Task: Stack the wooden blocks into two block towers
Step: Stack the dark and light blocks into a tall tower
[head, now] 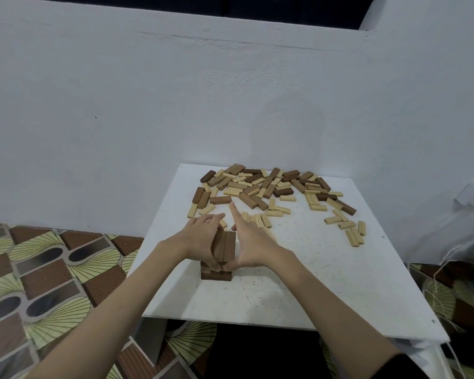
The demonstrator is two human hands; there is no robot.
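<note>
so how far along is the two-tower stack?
Early. One dark tower stands a few layers high near the table front. Left hand and right hand press its top layer square. No second tower; most loose blocks lie scattered at the back.

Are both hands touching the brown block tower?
Touching. The head view shows the left hand and right hand pressed against opposite sides of the brown block tower.

Single head-worn wide-angle view. Faces forward and down, close above the white table (326, 283). Wall (175, 91) behind.
</note>
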